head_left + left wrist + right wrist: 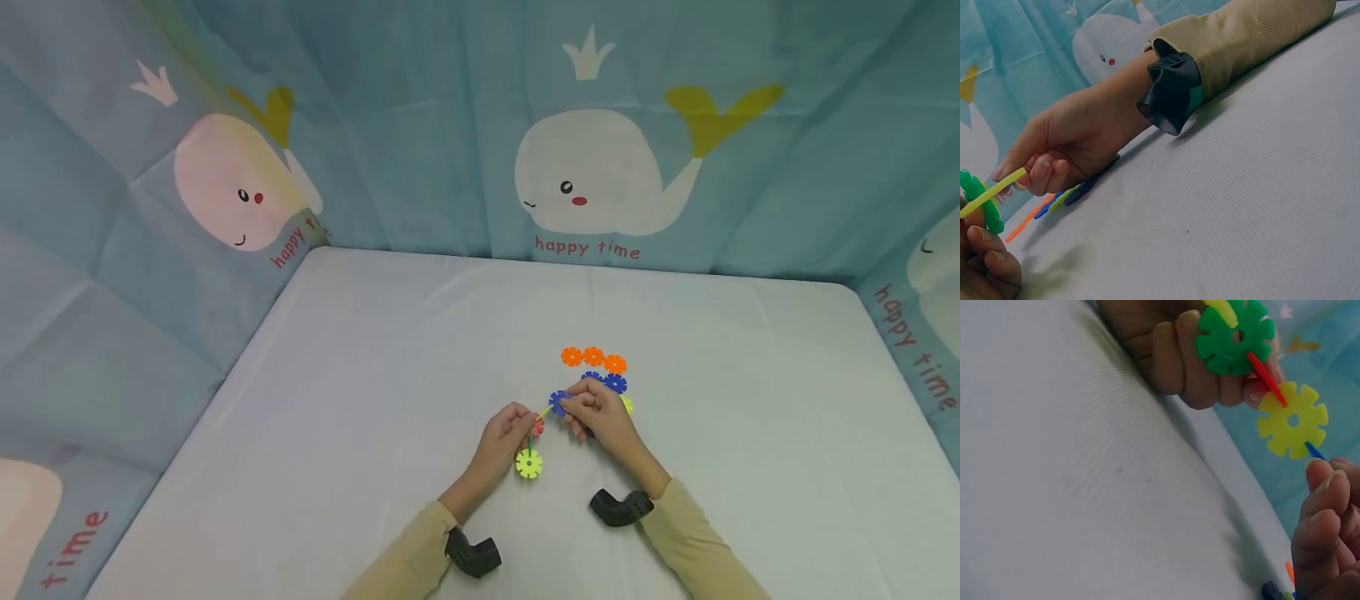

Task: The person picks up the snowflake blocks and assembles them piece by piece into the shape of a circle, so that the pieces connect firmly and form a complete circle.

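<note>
Blue disc [557, 403] pinched in right fingers [583, 390], red disc [538, 428] in left fingers [516, 414]; forearms [408, 552] angled inward.

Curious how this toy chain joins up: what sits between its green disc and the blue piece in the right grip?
A red piece, seen edge-on, then a yellow disc, seen face-on; the right wrist view shows both.

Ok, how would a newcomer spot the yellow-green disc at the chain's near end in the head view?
On the white table, find the left hand, which holds a chain of notched discs. Follow the chain to its end nearest the person's sleeves: that is the yellow-green disc. Its face shows almost whole, unlike the other yellow-green disc, partly hidden beside the right hand.
</note>
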Demonstrator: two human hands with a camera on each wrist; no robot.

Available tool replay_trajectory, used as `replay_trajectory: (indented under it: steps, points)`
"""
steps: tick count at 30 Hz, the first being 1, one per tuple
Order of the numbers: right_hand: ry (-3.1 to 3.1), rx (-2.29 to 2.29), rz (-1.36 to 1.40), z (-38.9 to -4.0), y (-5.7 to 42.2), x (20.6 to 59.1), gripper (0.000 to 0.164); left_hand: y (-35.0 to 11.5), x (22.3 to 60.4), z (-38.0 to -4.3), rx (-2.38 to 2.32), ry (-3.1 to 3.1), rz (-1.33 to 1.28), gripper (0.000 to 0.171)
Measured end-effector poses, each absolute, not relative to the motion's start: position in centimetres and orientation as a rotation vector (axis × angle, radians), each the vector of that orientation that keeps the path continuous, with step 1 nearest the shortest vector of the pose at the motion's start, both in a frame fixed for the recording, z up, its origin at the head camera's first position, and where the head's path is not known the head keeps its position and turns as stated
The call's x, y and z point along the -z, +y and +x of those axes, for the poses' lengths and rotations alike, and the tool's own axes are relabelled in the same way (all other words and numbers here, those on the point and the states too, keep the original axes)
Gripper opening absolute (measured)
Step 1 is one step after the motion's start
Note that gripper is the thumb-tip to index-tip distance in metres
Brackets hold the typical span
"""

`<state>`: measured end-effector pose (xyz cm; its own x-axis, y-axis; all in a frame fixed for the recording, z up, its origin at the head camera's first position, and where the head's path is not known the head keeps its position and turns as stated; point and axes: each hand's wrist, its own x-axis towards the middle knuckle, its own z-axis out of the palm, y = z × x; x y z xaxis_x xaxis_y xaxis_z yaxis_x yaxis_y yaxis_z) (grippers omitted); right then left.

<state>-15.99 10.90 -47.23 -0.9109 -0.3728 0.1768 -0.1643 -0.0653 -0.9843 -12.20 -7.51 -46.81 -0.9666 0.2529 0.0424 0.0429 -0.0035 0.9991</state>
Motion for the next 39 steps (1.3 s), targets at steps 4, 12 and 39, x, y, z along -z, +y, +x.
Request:
replay_trajectory:
  steps: [4,12,39]
  points:
    - [2.022,2.114,-0.638,-15.85,10.86,47.42,0.007,-7.71,46.73,-12.09,-2.079,2.113,0.344,0.021]
    - [1.947,2.138,-0.73,-15.74,10.52,47.76,0.005,-8.11,46.78,-11.94,-2.081,2.129,0.333,0.02]
    - [2.036,2.012,-0.918,-15.58,10.4,47.33,0.021,-7.48,46.22,-11.87,-2.047,2.104,0.18,0.015]
